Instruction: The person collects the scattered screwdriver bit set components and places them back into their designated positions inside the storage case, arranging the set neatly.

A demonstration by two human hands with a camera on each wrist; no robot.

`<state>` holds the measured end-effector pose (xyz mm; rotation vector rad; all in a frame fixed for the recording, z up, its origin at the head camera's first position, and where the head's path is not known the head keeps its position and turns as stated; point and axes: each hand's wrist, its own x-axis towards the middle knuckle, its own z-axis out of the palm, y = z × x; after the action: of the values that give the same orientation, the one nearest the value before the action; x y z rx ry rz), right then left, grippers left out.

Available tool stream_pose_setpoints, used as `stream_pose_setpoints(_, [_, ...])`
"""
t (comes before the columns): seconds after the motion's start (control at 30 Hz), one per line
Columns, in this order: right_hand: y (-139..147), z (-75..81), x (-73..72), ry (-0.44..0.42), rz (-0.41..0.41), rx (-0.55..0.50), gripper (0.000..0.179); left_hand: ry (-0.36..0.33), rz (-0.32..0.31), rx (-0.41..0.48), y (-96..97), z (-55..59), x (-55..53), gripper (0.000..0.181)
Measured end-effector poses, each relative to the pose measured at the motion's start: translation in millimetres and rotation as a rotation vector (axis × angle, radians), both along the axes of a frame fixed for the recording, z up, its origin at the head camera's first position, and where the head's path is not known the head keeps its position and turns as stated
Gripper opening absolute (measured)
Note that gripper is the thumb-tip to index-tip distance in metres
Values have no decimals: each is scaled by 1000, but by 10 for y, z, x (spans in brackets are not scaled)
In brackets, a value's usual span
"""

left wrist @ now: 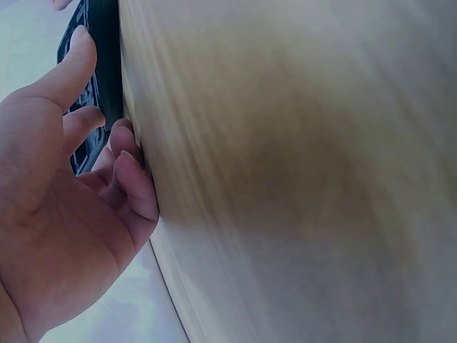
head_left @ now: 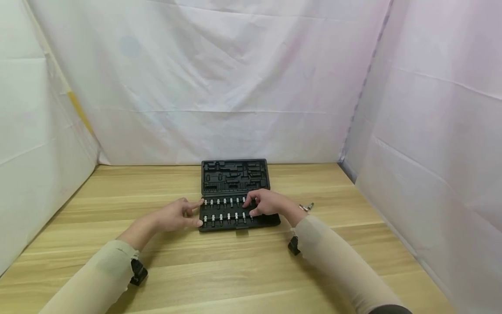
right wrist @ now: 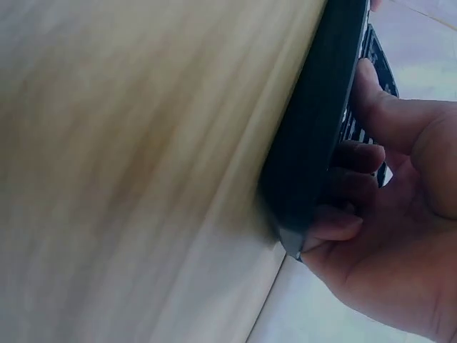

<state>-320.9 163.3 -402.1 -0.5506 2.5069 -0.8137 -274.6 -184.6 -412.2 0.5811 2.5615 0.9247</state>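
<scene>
A black plastic socket case [head_left: 235,226] lies unfolded on the table, its lid [head_left: 235,174] leaning back. Two rows of silver bit sockets [head_left: 229,216] sit in its tray. My left hand [head_left: 172,215] is at the tray's left end, thumb and index finger spread and touching its edge; the left wrist view shows the other fingers bent beside the case. Over the tray's right part is my right hand [head_left: 268,203], index finger and thumb apart among the sockets, covering some of them. Nothing shows between those fingertips. In the right wrist view several fingers curl down by the case wall.
A few loose sockets [head_left: 307,207] lie on the wooden table [head_left: 219,274] right of the case, near my right wrist. White sheeting [head_left: 219,87] hangs behind the table and along both sides.
</scene>
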Motion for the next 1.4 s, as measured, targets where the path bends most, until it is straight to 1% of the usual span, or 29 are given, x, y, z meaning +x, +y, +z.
stream_pose_setpoints(0.17, [-36, 22, -23, -7, -10, 9, 22, 2, 3, 9, -12, -19, -11, 86])
stream_pose_setpoints(0.3, [-14, 28, -28, -36, -10, -19, 22, -9, 4, 30, -13, -38, -24, 86])
stream_pose_setpoints(0.63, [29, 42, -36, -75, -26, -63, 24, -16, 13, 35, -22, 4, -22, 87])
stream_pose_setpoints(0.83, [64, -19, -16, -57, -5, -93, 24, -16, 11, 24, -32, -16, -15, 87])
stream_pose_setpoints(0.93, [138, -29, -8, -16, 17, -115, 25, -17, 13, 19, -29, -27, -10, 87])
stream_pose_setpoints(1.03, [275, 25, -3, 59, 9, -141, 24, -14, 9, 12, -22, -32, -9, 88])
stream_pose_setpoints(1.17, [595, 129, -23, 147, -45, -152, 25, -16, 12, 20, -11, -25, -11, 89])
stream_pose_setpoints(1.27, [909, 154, -50, 180, -76, -121, 28, -14, 9, 25, -10, -25, -14, 88])
stream_pose_setpoints(1.4, [1311, 107, -84, 199, -125, -67, 28, -13, 9, 25, -18, -32, -15, 87])
